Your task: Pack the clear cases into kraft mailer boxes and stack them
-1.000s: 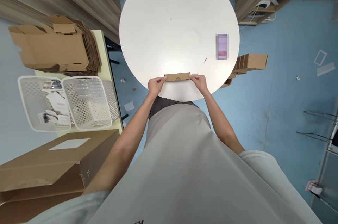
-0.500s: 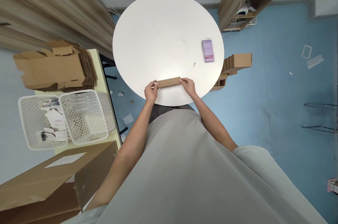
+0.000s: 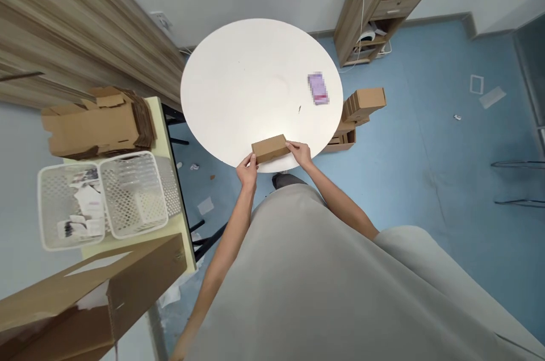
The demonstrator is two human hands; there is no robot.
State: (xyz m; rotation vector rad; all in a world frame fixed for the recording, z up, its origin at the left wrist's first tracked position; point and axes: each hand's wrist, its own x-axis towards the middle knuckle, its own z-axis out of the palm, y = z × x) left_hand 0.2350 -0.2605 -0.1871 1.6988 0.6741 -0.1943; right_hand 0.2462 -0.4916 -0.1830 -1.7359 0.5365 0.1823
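Note:
A small closed brown cardboard box sits at the near edge of a round white table. My left hand grips its left end, fingers curled round it. My right hand holds its right end with the fingers pinched on the edge. The box's top face is turned toward me. Farther back on the table lies a small purple card with a tiny dark scrap close by.
To my left, a side table carries a stack of flat cardboard blanks and two white mesh baskets. A large open carton is at the lower left. Small boxes are piled on the blue floor at the right. A wooden shelf stands behind.
The box has tipped from edge-on so its top face shows, still held at both ends. My view has pulled back and up, so the table looks smaller.

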